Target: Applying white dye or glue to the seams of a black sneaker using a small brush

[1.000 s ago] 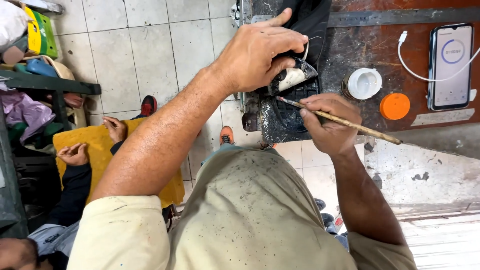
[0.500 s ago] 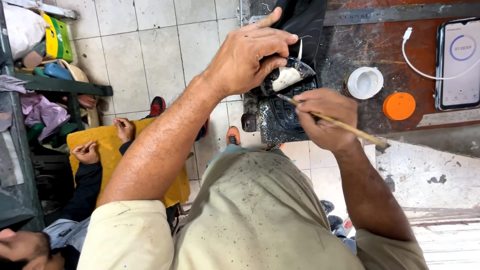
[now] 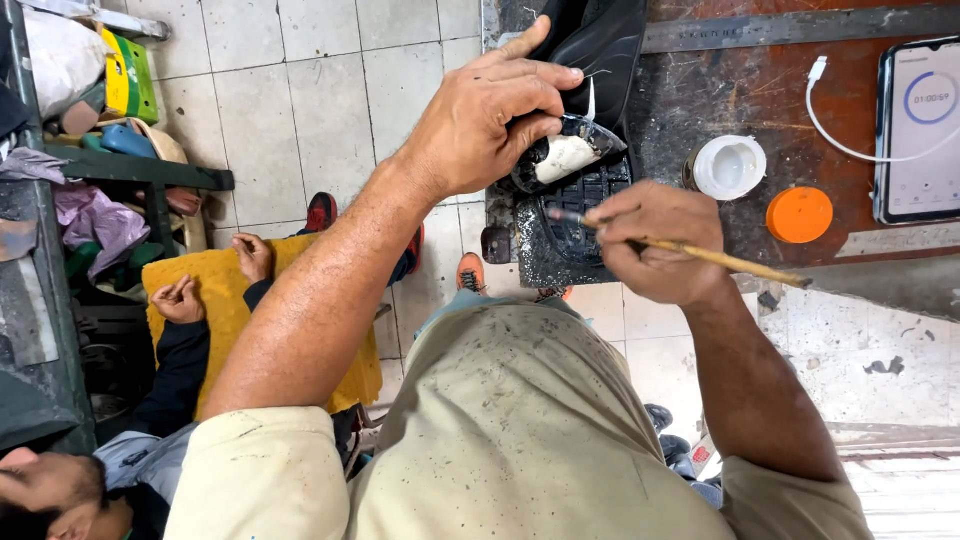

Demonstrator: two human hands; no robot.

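We held a black shoe [image 3: 590, 60] at the desk [image 3: 740, 90] edge and worked at it with a brush [image 3: 700, 252].

Our left hand [image 3: 490, 120] had its grip closed over the shoe's sole end, thumb by a pale patch [image 3: 565, 158], index finger raised. Our right hand [image 3: 655, 240] kept a tight grip on the brush, its tip against the black tread [image 3: 585, 215]. On the desk lay a white jar [image 3: 728, 166], an orange lid [image 3: 799, 214] and a phone [image 3: 920, 130] with a white cable [image 3: 840, 130]. Below left, another person sat on the floor with a yellow cloth [image 3: 225, 310] over the lap.
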